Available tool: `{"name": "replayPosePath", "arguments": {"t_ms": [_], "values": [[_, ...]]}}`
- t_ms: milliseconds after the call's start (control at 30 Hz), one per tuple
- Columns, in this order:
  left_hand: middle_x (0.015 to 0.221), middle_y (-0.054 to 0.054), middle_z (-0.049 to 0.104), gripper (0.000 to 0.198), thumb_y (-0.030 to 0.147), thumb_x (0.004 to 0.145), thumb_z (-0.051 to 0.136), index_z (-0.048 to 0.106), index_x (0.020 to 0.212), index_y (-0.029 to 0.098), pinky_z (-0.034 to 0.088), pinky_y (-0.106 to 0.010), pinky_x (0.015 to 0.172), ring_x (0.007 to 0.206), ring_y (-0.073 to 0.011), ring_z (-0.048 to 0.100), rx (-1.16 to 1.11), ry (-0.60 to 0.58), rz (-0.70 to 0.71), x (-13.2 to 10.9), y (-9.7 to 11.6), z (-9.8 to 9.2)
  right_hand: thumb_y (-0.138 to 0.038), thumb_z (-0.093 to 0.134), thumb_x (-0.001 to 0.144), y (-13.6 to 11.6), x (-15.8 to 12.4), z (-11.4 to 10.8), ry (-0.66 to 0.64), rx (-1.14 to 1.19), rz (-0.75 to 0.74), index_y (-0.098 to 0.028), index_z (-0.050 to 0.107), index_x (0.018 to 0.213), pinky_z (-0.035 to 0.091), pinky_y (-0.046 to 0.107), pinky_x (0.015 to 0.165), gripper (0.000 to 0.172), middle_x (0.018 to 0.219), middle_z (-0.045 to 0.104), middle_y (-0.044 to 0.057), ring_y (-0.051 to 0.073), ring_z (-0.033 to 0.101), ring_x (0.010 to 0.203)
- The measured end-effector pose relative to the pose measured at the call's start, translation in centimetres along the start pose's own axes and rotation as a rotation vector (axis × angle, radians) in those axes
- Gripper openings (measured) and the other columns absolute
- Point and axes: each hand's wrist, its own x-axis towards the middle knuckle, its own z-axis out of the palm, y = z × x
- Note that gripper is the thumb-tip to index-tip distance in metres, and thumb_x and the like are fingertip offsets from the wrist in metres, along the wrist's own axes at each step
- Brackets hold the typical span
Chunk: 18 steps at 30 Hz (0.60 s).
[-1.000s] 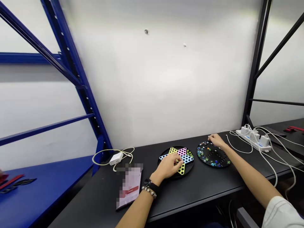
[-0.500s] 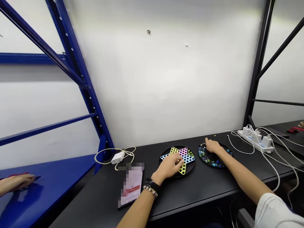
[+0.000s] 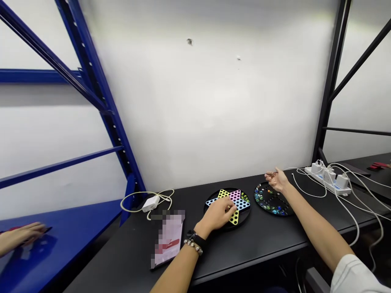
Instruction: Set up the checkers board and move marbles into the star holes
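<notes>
My left hand [image 3: 218,211] rests over a star-shaped Chinese checkers board [image 3: 234,219] with yellow, pink and blue points full of holes. Its fingers curl down with the thumb near the forefinger; whatever they hold, if anything, is hidden. Green marbles [image 3: 245,198] lie at the board's right side, by the black round rim. To the right, my right hand [image 3: 277,181] hovers over the far edge of a round black tray [image 3: 271,214]. Its palm is turned partly up and the fingers are bent inward; their contents are too small to name. Blue, green and clear marbles [image 3: 259,198] lie scattered in that tray.
A phone [image 3: 171,240] lies left of my left forearm. Behind it sits a white charger [image 3: 151,202] with a looped cable. A power strip [image 3: 330,179] with plugs and trailing white cables stands at right. Another person's hand [image 3: 29,234] is over the blue table [image 3: 70,240].
My right hand has lifted off the marbles in the tray and turned its palm upward. My left hand stays on the board. The other person's hand at far left shifts slightly.
</notes>
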Motion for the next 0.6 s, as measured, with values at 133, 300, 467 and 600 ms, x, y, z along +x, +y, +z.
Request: {"name": "replayPosePath", "arguments": {"t_ms": [133,300,467,600], "values": [[0.080,-0.003,0.063,0.035,0.039,0.094,0.043,0.061,0.070,0.021,0.040,-0.027,0.070,0.075,-0.0171,0.057,0.000,-0.003,0.008,0.0,0.0,-0.1,-0.042,0.033,0.097,0.7,-0.1,0.2,0.007,-0.081,0.024,-0.020,0.045,0.073,0.016,0.016,0.034,0.034,0.061,0.045,-0.002,0.007,0.024,0.041],[0.080,-0.003,0.063,0.035,0.039,0.094,0.043,0.061,0.070,0.021,0.040,-0.027,0.069,0.075,-0.0171,0.057,0.004,-0.004,0.007,-0.1,0.0,0.0,-0.042,0.034,0.096,2.3,0.3,0.3,0.134,-0.603,-0.120,-0.020,0.050,0.074,0.027,0.020,0.042,0.035,0.057,0.044,-0.003,0.010,0.034,0.043],[0.080,-0.002,0.063,0.035,0.038,0.095,0.044,0.061,0.070,0.021,0.041,-0.027,0.069,0.075,-0.0168,0.057,-0.004,0.004,0.013,0.0,0.1,0.1,-0.031,0.041,0.095,3.3,0.1,1.2,0.164,-1.204,-0.205,-0.022,0.061,0.091,0.041,0.028,0.072,0.023,0.087,0.066,0.006,0.020,0.061,0.083],[0.082,-0.003,0.064,0.036,0.040,0.095,0.043,0.063,0.071,0.021,0.041,-0.027,0.070,0.075,-0.0172,0.057,0.005,-0.004,0.021,0.0,0.1,0.1,-0.029,0.034,0.099,3.3,-0.3,2.0,0.048,-1.681,-0.130,-0.024,0.054,0.115,0.041,0.034,0.080,0.027,0.106,0.067,0.011,0.026,0.064,0.095]]}}
